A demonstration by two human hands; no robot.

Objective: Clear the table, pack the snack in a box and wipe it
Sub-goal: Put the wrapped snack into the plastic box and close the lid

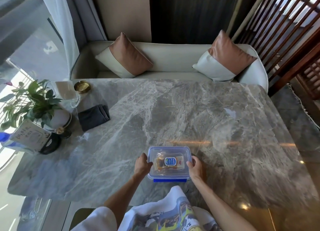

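Observation:
A clear plastic box (pixel 169 151) with blue clips and its lid on stands on the grey marble table (pixel 190 113), near the front edge. Through the lid I see a packaged snack (pixel 168 162) with a blue label inside. My left hand (pixel 142 163) grips the box's left side, fingers curled over the edge. My right hand (pixel 195 165) grips its right side the same way. A folded dark grey cloth (pixel 93 117) lies at the table's left, well apart from both hands.
At the far left stand a potted plant (pixel 34 102), a clear glass holder (pixel 69 95), a gold ashtray (pixel 81 86), a card sign (pixel 31 135) and a blue-capped bottle (pixel 5 139). A cream sofa (pixel 169 61) with two cushions sits behind the table.

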